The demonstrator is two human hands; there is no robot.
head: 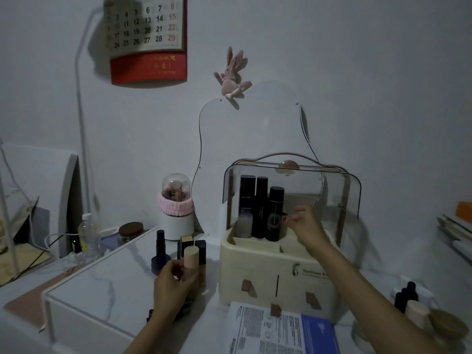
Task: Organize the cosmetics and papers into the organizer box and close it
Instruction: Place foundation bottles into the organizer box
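The cream organizer box stands on the table with its clear lid raised. Three tall dark bottles stand upright in its top left compartment. My right hand hovers over the top compartments beside the rightmost bottle, fingers loosely pinched, with nothing visible in them. My left hand grips a beige cylindrical bottle left of the box. Behind it stand several dark cosmetics. A printed paper and blue booklet lie in front of the box.
A white marble-topped case sits at the left. A pink-banded jar with a clear dome and a wavy mirror stand behind. Small dark bottles and a beige cap sit at the right. Stacked books lie far right.
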